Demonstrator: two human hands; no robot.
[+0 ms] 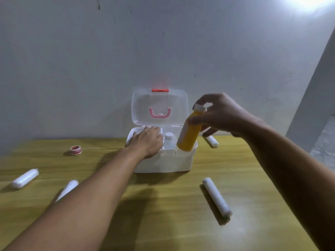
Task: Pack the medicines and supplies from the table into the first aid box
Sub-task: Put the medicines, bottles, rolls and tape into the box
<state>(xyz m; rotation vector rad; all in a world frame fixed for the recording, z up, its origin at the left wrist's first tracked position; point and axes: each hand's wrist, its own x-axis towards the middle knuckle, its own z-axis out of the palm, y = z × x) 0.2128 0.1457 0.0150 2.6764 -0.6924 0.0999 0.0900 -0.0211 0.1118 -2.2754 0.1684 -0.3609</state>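
Note:
A white first aid box [163, 163] stands open at the middle of the table, its clear lid [159, 107] raised against the wall. My right hand [221, 115] holds a yellow bottle [189, 134] by its white-capped top, tilted, with its base inside the box's right end. My left hand [146, 141] lies palm down over the box's left side, fingers spread. A clear bottle with a white cap [169, 139] stands inside the box between the two hands.
White bandage rolls lie on the wooden table: one at far left [25, 178], one beside my left forearm [68, 189], a long one at front right [216, 197], one behind the box at right [212, 141]. A red-and-white tape roll [76, 150] sits at back left.

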